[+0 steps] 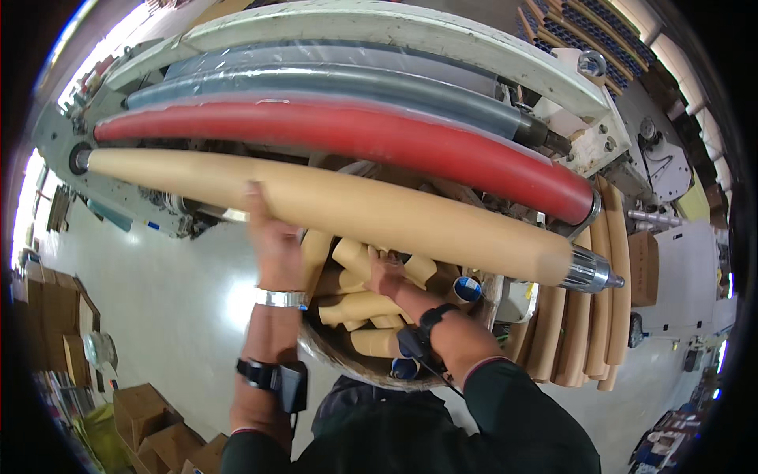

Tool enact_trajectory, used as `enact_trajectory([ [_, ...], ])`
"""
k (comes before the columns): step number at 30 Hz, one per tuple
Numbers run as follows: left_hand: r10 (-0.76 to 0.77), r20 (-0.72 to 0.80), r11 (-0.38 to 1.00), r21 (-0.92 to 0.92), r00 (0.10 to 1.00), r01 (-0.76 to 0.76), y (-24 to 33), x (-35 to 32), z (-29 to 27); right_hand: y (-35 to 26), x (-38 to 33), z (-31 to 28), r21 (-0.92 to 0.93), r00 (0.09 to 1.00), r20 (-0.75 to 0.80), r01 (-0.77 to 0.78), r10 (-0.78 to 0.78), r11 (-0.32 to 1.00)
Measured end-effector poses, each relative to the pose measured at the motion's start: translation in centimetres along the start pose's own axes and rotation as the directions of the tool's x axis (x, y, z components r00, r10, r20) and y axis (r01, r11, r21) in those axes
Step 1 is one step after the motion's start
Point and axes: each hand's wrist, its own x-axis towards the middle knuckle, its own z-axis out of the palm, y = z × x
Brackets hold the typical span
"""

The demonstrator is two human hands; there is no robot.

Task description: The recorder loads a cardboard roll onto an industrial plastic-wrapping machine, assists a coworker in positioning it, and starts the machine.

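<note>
1. The left hand (272,237) reaches up to the long tan cardboard tube (332,207) mounted across the machine, and its fingers lie against the tube's lower side. The hand is blurred, so I cannot tell whether the fingers are curled round the tube or merely pressed flat on it.
2. The right hand (385,275) is down in the round bin (347,359) just below that tube, among a heap of short cardboard tubes (359,306). Its fingers are bent and touch one of the short pieces, but the long tube hides the fingertips, so a firm grip cannot be confirmed.
3. The long tube runs from the far left of the machine to a shiny metal shaft end (592,272) at the right.
4. Just behind it, parallel, sits a red roller (355,130), then a grey roller (332,83) further back, under a pale curved machine cover (395,31).
5. The left wrist wears a silver band (283,299) and, lower on the forearm, a black strapped device (276,378); the right wrist wears a black band (434,317).
6. To the right of the bin stands a row of long tan tubes (580,324), leaning upright, near the shaft end.
7. Cardboard boxes (150,423) sit on the pale floor (174,284) at the lower left, well apart from the hands.
</note>
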Motion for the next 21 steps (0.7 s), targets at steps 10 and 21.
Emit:
enact_trajectory([
  [10,-0.020,0.007,0.981,0.195,1.000,0.019,16.2,21.2,-20.9,3.5,-11.7,-15.6,0.445,0.948,-0.025,0.295,-0.318,0.846],
  [21,-0.094,-0.045,0.940,0.324,0.995,0.104,17.3,25.9,-22.7,34.0,-46.4,-23.2,0.136,0.675,-0.517,-0.542,0.527,0.829],
])
